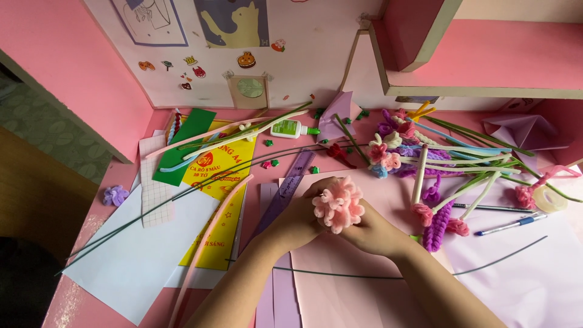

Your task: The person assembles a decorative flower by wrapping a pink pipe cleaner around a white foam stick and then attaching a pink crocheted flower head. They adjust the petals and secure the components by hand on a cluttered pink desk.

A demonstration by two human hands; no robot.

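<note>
Fingers: your left hand (299, 215) and right hand (370, 229) are both closed round the pink flower (337, 204), fingertips tucked beneath its head; neither is open.
Flower position: held just above the pink desk (73, 304), at the middle of the view, over the pale pink paper (340, 291).
Desk: crowded; white sheet (136, 261) at the left, yellow paper pack (226, 182) beside it, lilac sheet (534, 273) at the right.
Pile: finished pipe-cleaner flowers (401, 152) and stems lie heaped to the right of your hands, well apart from them.
Wires: one long green wire (340, 274) runs across under your forearms; more (182, 194) fan out to the left.
Ruler: purple (285, 191), just beside your left wrist.
Small items: glue bottle (290, 129) at the back, tape roll (549, 198) and pens (510, 225) at the right.
Progress, by my judgement: the petal head looks fully formed and bunched. I see no stem on it; whether one hangs below your hands I cannot tell. Fitting a wire appears outstanding.
</note>
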